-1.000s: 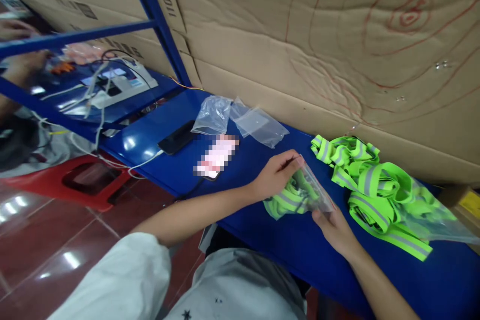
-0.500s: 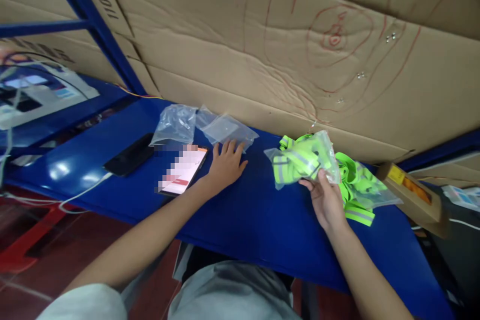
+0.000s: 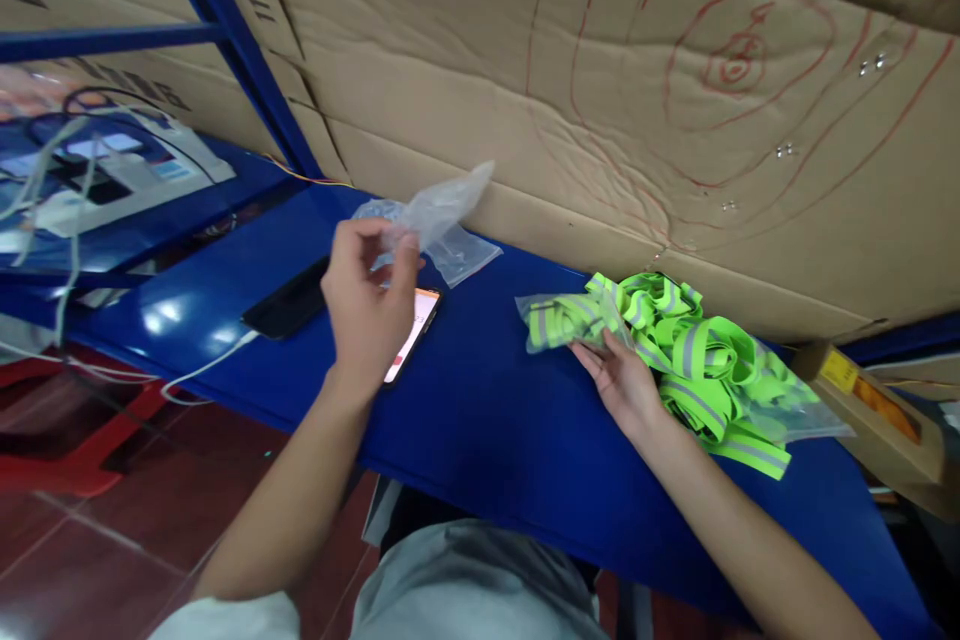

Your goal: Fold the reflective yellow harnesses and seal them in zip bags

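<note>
Left hand (image 3: 367,305) pinches an empty bag (image 3: 431,210); right hand (image 3: 619,380) rests loosely on a filled bag (image 3: 570,318).
Open the mouth wide, probably by rubbing the lips apart.

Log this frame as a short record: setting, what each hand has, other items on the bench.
setting: blue bench against a cardboard wall
left hand: raised, pinching an empty clear bag
right hand: palm up, fingers on a filled bag of green reflective straps that lies on the bench
beside right hand: loose pile of green reflective straps
other: dark phone, lit phone, another clear bag, cardboard box
</note>
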